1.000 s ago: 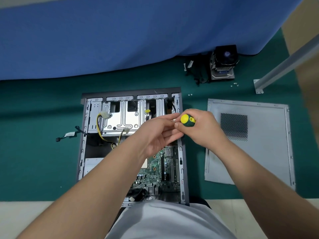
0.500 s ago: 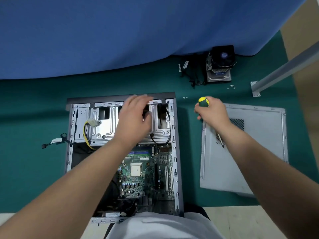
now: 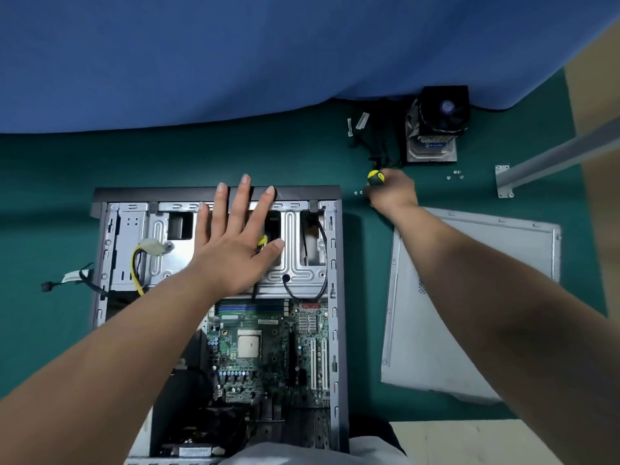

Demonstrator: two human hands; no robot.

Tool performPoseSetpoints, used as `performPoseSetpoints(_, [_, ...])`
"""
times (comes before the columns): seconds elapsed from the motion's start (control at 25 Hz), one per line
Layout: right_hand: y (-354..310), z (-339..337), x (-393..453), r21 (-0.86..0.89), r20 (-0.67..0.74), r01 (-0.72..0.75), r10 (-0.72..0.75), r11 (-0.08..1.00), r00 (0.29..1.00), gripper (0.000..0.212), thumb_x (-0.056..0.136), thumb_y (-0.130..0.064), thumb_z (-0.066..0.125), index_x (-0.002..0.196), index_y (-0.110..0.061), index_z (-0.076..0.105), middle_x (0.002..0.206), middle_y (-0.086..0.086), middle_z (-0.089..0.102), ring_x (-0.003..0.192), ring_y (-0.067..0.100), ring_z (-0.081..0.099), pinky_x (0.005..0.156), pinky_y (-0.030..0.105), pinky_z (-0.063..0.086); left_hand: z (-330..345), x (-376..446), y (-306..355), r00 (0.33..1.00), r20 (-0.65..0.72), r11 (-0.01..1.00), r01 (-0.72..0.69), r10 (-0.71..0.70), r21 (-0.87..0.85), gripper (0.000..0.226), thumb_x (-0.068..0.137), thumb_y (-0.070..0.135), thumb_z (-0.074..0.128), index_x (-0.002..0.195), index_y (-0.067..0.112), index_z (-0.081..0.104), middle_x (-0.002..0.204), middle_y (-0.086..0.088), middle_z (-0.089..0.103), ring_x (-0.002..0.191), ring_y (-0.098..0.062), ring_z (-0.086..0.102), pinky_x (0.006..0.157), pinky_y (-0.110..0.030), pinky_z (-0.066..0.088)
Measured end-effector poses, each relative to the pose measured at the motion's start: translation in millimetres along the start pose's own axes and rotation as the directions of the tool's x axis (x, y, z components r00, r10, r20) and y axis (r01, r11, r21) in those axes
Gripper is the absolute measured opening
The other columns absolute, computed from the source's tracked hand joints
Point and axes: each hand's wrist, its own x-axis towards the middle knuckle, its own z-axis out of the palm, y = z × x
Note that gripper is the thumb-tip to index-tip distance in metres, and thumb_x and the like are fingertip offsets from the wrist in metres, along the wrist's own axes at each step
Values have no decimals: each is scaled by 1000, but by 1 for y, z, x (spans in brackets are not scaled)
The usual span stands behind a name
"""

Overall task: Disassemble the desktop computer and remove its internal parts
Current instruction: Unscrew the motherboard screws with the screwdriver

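The open computer case (image 3: pixel 337 297) lies flat on the green mat. Its metal drive cage (image 3: pixel 295 260) fills the far half and the green motherboard (image 3: pixel 265 350) the near half. My left hand (image 3: pixel 235 243) lies flat on the drive cage with fingers spread, fingertips reaching the case's far edge. My right hand (image 3: pixel 392 193) is on the mat beyond the case's far right corner, gripping a screwdriver (image 3: pixel 375 177) with a yellow and green handle. Two small screws (image 3: pixel 358 193) lie just left of that hand.
The removed side panel (image 3: pixel 469 297) lies right of the case. A cooler fan on a drive (image 3: pixel 436 125) and black cables (image 3: pixel 375 142) sit at the back by the blue cloth. Loose screws (image 3: pixel 456 174) and a metal bracket (image 3: pixel 503 182) lie far right. A cable (image 3: pixel 67 280) trails left of the case.
My right hand has carried the screwdriver from over the case to the mat beyond its far right corner. My left hand has opened and spread flat on the drive cage.
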Motion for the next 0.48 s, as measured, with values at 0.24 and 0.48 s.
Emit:
performPoseSetpoints(0.24, [2, 1, -2, -20, -13, -26, 25, 999, 1000, 8, 82, -23, 64, 85, -15, 63, 82, 4, 65, 76, 27, 60, 57, 25, 38, 0, -1, 2, 999, 40, 1000, 3, -3, -5, 72, 92, 76, 16, 146, 62, -30, 152, 24, -49, 138, -8, -52, 106, -31, -38])
performPoseSetpoints(0.48, [-6, -32, -58, 269, -89, 86, -64, 959, 994, 23, 82, -26, 73, 99, -12, 65, 88, 7, 70, 76, 26, 64, 66, 33, 52, -1, 3, 0, 995, 96, 1000, 8, -7, -3, 75, 90, 78, 18, 141, 64, -34, 147, 26, -54, 133, -7, -56, 115, -42, -30])
